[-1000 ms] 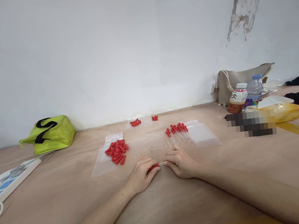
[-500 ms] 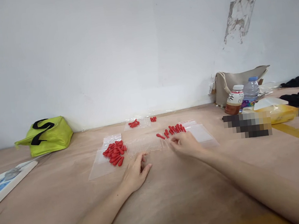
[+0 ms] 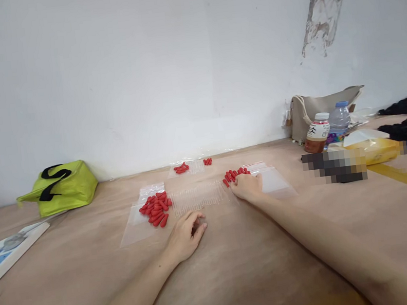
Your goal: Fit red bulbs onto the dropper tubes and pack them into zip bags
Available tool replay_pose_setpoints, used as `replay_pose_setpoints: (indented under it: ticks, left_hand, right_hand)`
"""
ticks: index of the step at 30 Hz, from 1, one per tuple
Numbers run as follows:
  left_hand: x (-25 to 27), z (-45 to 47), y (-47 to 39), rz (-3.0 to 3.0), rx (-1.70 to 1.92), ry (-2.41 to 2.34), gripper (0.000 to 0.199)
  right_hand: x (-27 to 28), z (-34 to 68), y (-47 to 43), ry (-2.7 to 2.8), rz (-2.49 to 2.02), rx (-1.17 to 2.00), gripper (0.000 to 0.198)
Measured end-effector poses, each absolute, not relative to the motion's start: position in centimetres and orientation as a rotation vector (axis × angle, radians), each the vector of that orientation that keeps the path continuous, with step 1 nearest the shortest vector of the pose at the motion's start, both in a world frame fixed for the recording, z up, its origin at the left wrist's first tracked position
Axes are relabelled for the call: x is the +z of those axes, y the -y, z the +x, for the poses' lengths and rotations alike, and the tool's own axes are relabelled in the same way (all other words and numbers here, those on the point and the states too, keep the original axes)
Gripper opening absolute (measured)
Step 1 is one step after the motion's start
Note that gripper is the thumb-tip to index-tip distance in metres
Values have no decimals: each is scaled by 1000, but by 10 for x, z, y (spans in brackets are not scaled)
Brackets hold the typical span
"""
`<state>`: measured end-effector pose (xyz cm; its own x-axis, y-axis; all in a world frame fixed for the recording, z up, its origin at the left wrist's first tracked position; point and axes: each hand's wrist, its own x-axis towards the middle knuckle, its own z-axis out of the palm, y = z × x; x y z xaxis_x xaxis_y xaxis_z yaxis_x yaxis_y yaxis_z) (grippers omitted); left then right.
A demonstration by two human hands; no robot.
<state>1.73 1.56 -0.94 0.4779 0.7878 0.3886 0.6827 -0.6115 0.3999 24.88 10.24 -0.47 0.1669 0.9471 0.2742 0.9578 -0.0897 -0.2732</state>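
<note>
My right hand (image 3: 247, 185) lies over the near ends of a row of droppers with red rubber bulbs (image 3: 236, 173), on clear zip bags. Its fingers are closed around the leftmost dropper (image 3: 225, 183), whose red bulb shows by the fingertips; the glass stem is mostly hidden. My left hand (image 3: 187, 233) rests on the table, loosely curled with thumb and fingers apart, holding nothing. Just beyond it lies a row of clear glass tubes (image 3: 197, 197). Left of the tubes, a pile of loose red rubber bulbs (image 3: 156, 209) sits on a clear bag (image 3: 133, 231).
At the back, small bags hold more red bulbs (image 3: 181, 168). A yellow-green bag (image 3: 68, 187) and a power strip (image 3: 19, 247) are on the left. On the right stand a drink bottle (image 3: 318, 133), a water bottle (image 3: 339, 120), a beige bag (image 3: 298, 117) and a tissue pack (image 3: 375, 147).
My right hand has moved slightly forward, bringing the separate dropper up against the others in the row. My left hand has stayed in place. The view has shifted a little.
</note>
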Motion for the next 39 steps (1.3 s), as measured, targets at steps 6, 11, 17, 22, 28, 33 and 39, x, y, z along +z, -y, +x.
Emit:
replay_pose_setpoints:
  ticks: [6,11,17,22,28,33,39]
  left_hand:
    - [-8,17,-16,2525,804,-1247,14]
    - [-9,17,-17,2517,806,-1234,15]
    - [-7,17,-16,2529,785,-1241,16]
    - [-9,19,-16,2548,782,-1242,15]
    - [2,7,-20,2795,782,-1644,15]
    - [25,-21,-20,2994,443,-2242,23]
    - [24,-27,-16,2917,211,-2389,27]
  right_hand:
    - [-2,250,-98,1822,-2048,-73,41]
    - [1,236,-91,1939,-1925,-71,31]
    - [0,222,-87,2054,-1971,-103,30]
    - [-1,216,-89,2121,-1965,-155,27]
    - [3,219,-84,2066,-1956,-175,30]
    - [7,237,-67,2059,-1733,-123,26]
    - [-7,258,-45,2106,-1214,67,14]
